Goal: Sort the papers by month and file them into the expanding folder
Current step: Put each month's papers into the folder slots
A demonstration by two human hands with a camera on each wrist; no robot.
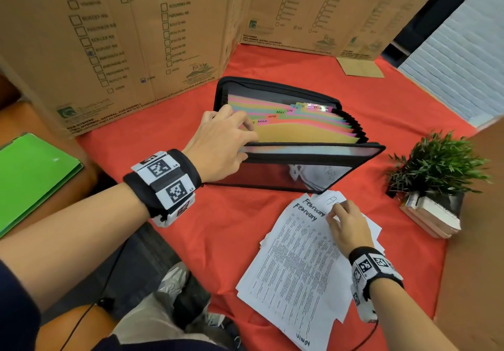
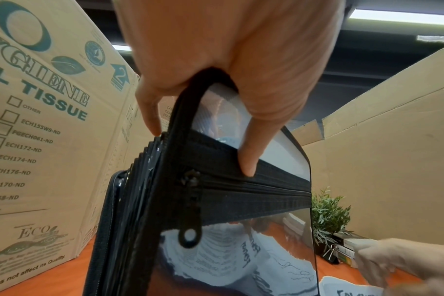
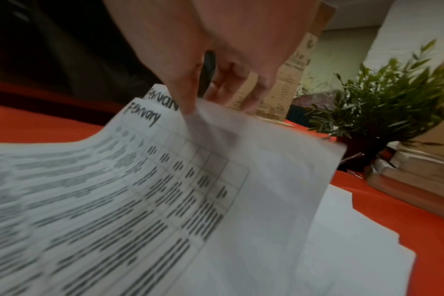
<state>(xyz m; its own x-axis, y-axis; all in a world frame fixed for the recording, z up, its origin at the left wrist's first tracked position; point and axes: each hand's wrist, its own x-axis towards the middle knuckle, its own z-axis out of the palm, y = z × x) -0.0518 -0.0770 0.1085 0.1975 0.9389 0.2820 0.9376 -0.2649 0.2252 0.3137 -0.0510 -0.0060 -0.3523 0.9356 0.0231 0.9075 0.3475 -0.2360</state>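
A black expanding folder (image 1: 300,157) stands open on the red cloth, its coloured dividers tabbed MAR, APR, MAY. My left hand (image 1: 222,143) grips the folder's front flap (image 2: 241,180) at its left corner, thumb outside, fingers among the front dividers. A loose stack of white printed papers (image 1: 297,263) lies in front of the folder; the top two sheets read "February" (image 3: 142,114). My right hand (image 1: 345,225) pinches the far edge of the top sheets (image 3: 216,152) and lifts them off the stack.
Tall cardboard boxes (image 1: 122,37) wall off the back and left. A small potted plant (image 1: 433,165) stands on a pile of books (image 1: 428,217) at the right. A green folder (image 1: 30,178) lies at the far left. My knees and shoes show under the table edge.
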